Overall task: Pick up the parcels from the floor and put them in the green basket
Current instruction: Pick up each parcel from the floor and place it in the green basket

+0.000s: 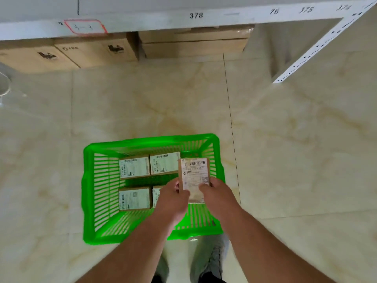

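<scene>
My left hand (173,198) and right hand (215,193) together gripped one parcel (194,176) by its near end, over the right side of the green basket (89,193), four parcels (133,167) lying below, left of them.

I see a pale marbled tile floor (142,103) with dark grout lines. At the top runs a white shelf edge (204,17) printed with numbers such as 378, and a red-bordered label (85,27) sits on it at the left. Brown cardboard boxes (91,51) stand under it. A white perforated shelf post (318,48) slants down at the right.
</scene>
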